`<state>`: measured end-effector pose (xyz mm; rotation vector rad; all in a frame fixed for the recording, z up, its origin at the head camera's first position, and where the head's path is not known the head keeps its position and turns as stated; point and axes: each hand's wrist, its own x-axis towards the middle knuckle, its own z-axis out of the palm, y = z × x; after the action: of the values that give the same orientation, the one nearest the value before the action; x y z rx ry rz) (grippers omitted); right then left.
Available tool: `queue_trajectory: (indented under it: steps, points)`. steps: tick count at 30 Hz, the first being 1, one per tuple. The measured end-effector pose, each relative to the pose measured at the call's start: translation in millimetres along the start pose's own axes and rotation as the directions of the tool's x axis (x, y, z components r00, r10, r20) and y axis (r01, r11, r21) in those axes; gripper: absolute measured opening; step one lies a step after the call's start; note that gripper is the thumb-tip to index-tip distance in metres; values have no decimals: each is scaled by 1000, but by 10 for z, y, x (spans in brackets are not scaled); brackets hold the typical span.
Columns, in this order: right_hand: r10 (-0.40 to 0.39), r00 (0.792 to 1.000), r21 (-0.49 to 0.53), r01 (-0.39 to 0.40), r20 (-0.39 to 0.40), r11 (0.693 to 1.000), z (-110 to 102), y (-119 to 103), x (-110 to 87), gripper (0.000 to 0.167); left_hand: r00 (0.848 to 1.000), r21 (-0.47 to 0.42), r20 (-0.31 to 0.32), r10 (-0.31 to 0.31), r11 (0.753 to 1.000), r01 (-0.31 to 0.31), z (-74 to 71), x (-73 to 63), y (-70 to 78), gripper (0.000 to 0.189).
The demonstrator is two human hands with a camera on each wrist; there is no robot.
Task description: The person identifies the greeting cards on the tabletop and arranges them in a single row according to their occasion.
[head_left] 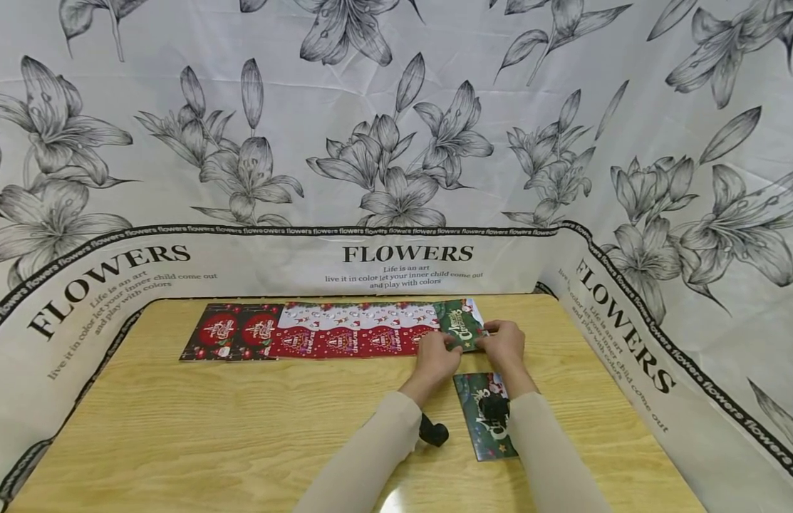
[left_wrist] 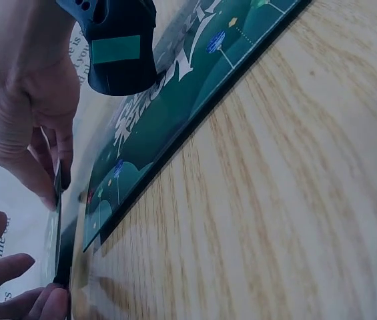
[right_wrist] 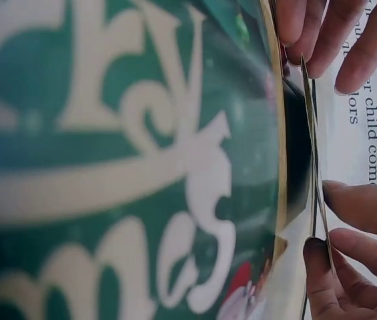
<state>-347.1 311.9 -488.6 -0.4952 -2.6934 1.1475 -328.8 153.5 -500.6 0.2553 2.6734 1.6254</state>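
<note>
A green Christmas card (head_left: 459,326) lies at the right end of a row of cards near the table's back edge. My right hand (head_left: 504,345) pinches its right side between thumb and fingers. At its lower left corner, my left hand (head_left: 437,358) touches it with fingertips while the thumb and forefinger stand apart from it. Both wrist views show this card as a thin edge, with the right hand (right_wrist: 358,253) on one end and the left hand (left_wrist: 8,287) at the other. A second green card (head_left: 478,427) lies flat below, partly under my right wrist.
Red-and-white cards (head_left: 345,331) run leftward from the green one, followed by two dark cards with red circles (head_left: 216,331). The wooden table (head_left: 210,427) is enclosed by a flower-printed cloth (head_left: 396,214). Black devices (head_left: 434,432) are worn on the wrists.
</note>
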Motion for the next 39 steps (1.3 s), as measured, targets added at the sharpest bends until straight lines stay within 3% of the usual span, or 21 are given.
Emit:
queue_trajectory:
  steps: [8, 24, 39]
  points:
    - [38, 998, -28, -37, 41, 999, 33, -5, 17, 42, 1000, -24, 5, -19, 1000, 19, 8, -23, 3, 23]
    - [20, 998, -119, -13, 58, 993, 42, -58, 2, 43, 999, -62, 32, 6, 998, -4, -10, -22, -88, 26]
    - [34, 989, -150, -13, 141, 989, 35, -81, 48, 50, 999, -54, 35, 18, 998, -16, -5, -19, -105, 23]
